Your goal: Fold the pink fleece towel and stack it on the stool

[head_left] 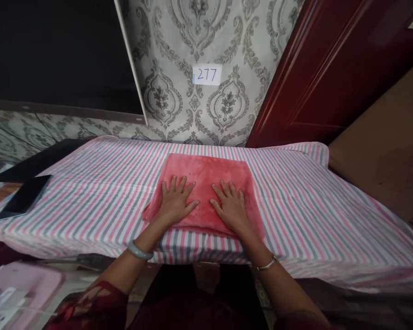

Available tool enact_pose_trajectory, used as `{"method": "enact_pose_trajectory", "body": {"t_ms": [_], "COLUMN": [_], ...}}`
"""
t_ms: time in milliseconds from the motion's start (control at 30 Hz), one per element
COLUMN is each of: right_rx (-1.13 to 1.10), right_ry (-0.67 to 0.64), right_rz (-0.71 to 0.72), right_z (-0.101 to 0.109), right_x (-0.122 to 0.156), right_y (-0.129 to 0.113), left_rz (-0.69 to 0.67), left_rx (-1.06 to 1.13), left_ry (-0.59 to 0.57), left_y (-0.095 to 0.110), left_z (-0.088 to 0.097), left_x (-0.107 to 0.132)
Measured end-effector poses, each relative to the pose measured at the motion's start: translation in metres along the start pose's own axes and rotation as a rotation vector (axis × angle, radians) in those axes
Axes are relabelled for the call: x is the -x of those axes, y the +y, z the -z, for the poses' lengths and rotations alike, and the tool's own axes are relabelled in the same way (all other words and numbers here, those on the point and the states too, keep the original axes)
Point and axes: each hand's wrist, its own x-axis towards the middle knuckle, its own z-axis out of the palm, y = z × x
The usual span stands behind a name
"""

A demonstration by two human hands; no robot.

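A folded coral-red plush cloth [206, 172], perhaps a towel or small blanket, lies flat on a table covered by a striped cloth [106, 197]. My left hand [176, 200] rests palm down on its left part with the fingers spread. On the right part my right hand [230, 205] lies flat in the same way, fingers apart. Bare fabric shows between the two hands. Layered folds are visible along the near edge, and a corner sticks out at the lower left.
A dark phone or tablet [25, 195] lies at the table's left end. Behind stand a patterned wall with a paper marked 277 [207, 74], a television [62, 55] and a dark red door [306, 82]. A cardboard panel [385, 137] leans at right. Below left is a pink object [34, 284].
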Motion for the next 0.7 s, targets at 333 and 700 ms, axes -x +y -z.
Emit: {"method": "enact_pose_trajectory", "body": {"t_ms": [333,700], "right_rx": [-0.04,-0.045], "right_ry": [-0.045,0.081], "right_rz": [0.002,0.174], "right_z": [0.012,0.013], "right_x": [-0.003,0.049], "right_y": [0.002,-0.025], "left_rz": [-0.004,-0.077], "left_rx": [0.023,0.027], "left_ry": [-0.016,0.152], "left_y": [-0.004,0.031], "left_z": [0.005,0.009], "left_x": [-0.004,0.049]}}
